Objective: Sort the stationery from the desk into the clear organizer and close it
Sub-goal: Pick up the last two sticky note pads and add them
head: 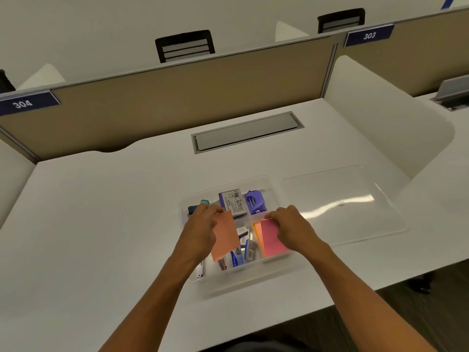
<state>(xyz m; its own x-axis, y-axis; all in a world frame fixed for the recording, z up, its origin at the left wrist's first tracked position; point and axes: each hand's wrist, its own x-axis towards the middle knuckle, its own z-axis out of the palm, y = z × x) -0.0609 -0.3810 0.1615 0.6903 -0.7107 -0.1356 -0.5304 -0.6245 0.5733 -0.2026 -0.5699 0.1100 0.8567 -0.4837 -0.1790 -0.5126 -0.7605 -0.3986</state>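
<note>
Both hands over the clear organizer, which sits open on the white desk near its front edge. Left hand: fingers curled, pinching the top edge of an orange-salmon sheet between thumb and fingertips; the sheet hangs tilted below the fingers, over the organizer's middle compartments. Right hand: fingers bent down onto the far edge of a pink sticky-note stack; an orange layer shows along the stack's left side. The stack lies in the front right compartment, under and toward the wrist from those fingertips; whether the thumb grips it or the fingers only press it, cannot tell. Just beyond the right fingertips, a purple plastic item in the far right compartment. Between the two hands and a little farther off, a small printed box with a purple edge. Beyond the left fingertips, a teal-capped item and something dark, partly hidden by the knuckles. Under the hanging sheet, small blue and white pieces crowd the middle front compartment, too small to name. A white item lies by the left wrist in the front left compartment. The clear lid lies flat on the desk, to the right of the right hand, just beside the organizer. Farther back, a grey cable hatch and a tan partition bearing plates 304 and 303.
</note>
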